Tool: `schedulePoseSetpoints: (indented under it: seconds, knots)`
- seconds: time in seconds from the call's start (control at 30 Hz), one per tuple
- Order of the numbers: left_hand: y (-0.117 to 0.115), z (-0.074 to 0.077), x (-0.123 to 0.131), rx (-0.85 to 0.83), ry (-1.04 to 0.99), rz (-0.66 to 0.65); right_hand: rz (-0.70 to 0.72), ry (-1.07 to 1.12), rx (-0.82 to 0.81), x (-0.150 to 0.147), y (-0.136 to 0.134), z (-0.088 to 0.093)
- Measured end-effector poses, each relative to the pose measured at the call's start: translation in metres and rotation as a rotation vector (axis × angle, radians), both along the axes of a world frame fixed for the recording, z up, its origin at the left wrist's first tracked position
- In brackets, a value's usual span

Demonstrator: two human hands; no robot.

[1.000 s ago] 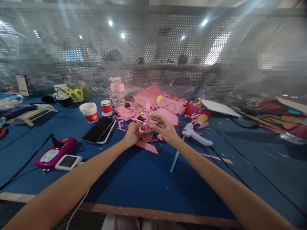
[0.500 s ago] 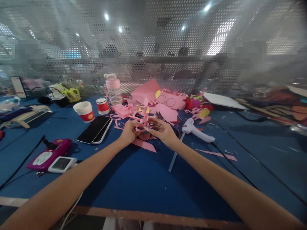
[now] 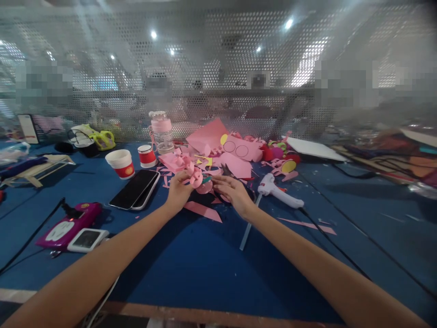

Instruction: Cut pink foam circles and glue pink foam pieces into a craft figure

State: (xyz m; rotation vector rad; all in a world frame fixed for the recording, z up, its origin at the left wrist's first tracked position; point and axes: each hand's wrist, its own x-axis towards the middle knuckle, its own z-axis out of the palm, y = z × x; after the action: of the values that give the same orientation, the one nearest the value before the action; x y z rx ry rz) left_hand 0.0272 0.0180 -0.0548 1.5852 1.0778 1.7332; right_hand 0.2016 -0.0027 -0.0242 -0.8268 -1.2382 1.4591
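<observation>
My left hand [image 3: 178, 190] is closed on a pink paper craft piece [image 3: 195, 175] with curled loops, held just above the blue table [image 3: 191, 259]. My right hand [image 3: 232, 191] is beside it, fingers partly stretched toward the piece, fingertips touching or nearly touching it near a small green bit. Under both hands lie pink paper scraps [image 3: 204, 212] and a round pink cut-out. Behind them is a heap of pink paper sheets [image 3: 235, 152].
A white glue gun [image 3: 278, 193] and glue stick [image 3: 246, 232] lie right of my hands. Two phones [image 3: 134, 189], paper cups [image 3: 121, 163], a pink bottle [image 3: 161, 131], a magenta power strip [image 3: 66, 223] and cables sit left. A perforated metal screen [image 3: 218, 73] backs the table.
My left hand has lifted the pink craft piece up and to the left; the tall upright strips seen earlier are now curled down. My right hand has lowered slightly.
</observation>
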Motion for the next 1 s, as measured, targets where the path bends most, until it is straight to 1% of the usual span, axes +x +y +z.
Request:
schedulePoseSetpoints:
  seconds: [0.07, 0.13, 0.27, 0.43, 0.53, 0.67, 0.83, 1.0]
  knots:
    - [0.001, -0.002, 0.001, 0.002, -0.022, 0.008, 0.011, 0.024, -0.113, -0.004, -0.006, 0.004]
    - [0.000, -0.002, 0.001, -0.006, -0.028, 0.016, -0.009, 0.021, -0.218, -0.007, -0.011, 0.009]
    - [-0.002, 0.001, 0.002, -0.022, 0.008, 0.024, -0.013, 0.057, -0.310, -0.010, -0.015, 0.014]
    - [-0.005, 0.002, -0.001, -0.007, 0.082, 0.036, 0.005, 0.109, -0.328, -0.011, -0.014, 0.012]
    - [-0.007, 0.003, -0.003, -0.001, 0.083, 0.051, -0.001, 0.106, -0.341, -0.012, -0.013, 0.011]
    - [-0.010, 0.006, -0.003, -0.019, 0.073, 0.024, -0.019, 0.111, -0.363, -0.013, -0.014, 0.012]
    - [-0.011, 0.007, -0.002, -0.025, 0.078, 0.017, 0.010, 0.114, -0.359, -0.014, -0.015, 0.012]
    - [-0.012, 0.009, -0.002, -0.006, 0.103, 0.020, 0.008, 0.108, -0.358, -0.012, -0.016, 0.012]
